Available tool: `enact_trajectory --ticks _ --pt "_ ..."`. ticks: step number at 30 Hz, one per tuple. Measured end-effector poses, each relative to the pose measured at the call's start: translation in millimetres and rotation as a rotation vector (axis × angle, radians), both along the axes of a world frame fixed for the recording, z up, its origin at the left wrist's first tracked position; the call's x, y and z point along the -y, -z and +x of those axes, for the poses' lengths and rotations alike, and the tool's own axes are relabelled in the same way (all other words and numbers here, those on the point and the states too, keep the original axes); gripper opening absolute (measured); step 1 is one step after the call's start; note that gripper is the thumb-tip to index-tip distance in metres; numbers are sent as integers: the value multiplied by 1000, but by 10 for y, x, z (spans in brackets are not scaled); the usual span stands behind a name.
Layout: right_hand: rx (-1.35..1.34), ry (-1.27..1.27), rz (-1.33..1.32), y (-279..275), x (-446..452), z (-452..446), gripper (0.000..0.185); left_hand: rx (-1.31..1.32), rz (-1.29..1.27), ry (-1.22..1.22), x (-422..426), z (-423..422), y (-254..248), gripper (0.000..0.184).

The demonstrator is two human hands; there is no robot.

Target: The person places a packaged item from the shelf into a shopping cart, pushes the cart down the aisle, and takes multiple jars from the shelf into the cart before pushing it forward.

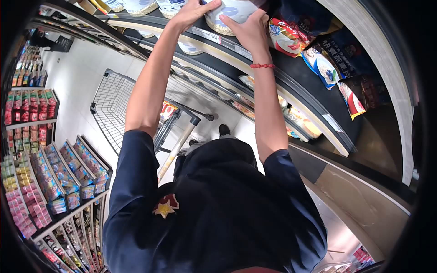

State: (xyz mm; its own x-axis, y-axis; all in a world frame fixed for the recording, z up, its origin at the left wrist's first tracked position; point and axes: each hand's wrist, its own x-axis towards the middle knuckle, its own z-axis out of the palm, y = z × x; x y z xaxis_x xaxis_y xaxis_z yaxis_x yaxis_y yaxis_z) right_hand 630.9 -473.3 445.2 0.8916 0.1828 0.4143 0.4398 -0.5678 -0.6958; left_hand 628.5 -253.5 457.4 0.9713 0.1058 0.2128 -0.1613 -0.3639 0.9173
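Observation:
A tub of what looks like oats [226, 26], with a white label and blue ovals, stands at the front of a shelf at the top of the view. My left hand [193, 14] grips its left side, thumb lying over the label. On the opposite side my right hand [248, 28] is closed around it, thumb pointing across the front; a red beaded bracelet circles that wrist. The upper edge of the frame cuts off the tub's top. Similar tubs [139, 6] line the shelf to the left. Bagged foods [289, 37] lie to the right, close to my right hand.
A wire shopping cart [114, 102] with its handle [176, 146] stands left of my body, a colourful package [167, 110] inside it. Lower shelf edges [314, 109] run under my arms. Racks of packaged goods [68, 175] line the left side, across the aisle floor [82, 77].

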Motion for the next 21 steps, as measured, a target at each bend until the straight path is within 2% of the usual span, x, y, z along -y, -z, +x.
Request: enact_trajectory --ticks 3,4,5,7,9,11,12,13,14,15,17,21 --pt "107 53 56 -118 -121 -11 104 49 169 -135 74 2 4 92" --pt "-2 -26 118 -106 -106 27 107 67 166 -155 122 -15 -12 91" --pt "-115 -105 172 -117 -104 32 111 82 157 -174 162 -55 -37 89" --pt "-128 -71 177 -175 -109 -10 115 114 -46 12 184 -79 -112 91" --pt "-124 69 178 -301 -133 -152 118 81 58 -134 158 -21 -86 99" --pt "-103 96 240 -316 -156 -186 121 16 -9 -216 158 -63 -105 105" --pt "-170 39 273 -318 -142 -132 121 -5 -90 -132 100 -87 -183 108" --pt "-234 -15 304 -320 -107 -73 120 -45 -80 -179 104 -184 -286 107" --pt "-295 -6 128 -436 -64 -143 98 -38 -86 -173 81 -220 -303 107" --pt "-289 -6 111 -568 -6 -209 98 -24 -92 -166 71 -243 -331 107" --pt "-164 -294 342 -811 75 -391 66 2 -164 -157 60 -271 -308 107" --pt "-84 -218 374 -841 15 -471 70 27 -100 -152 62 -320 -279 106"
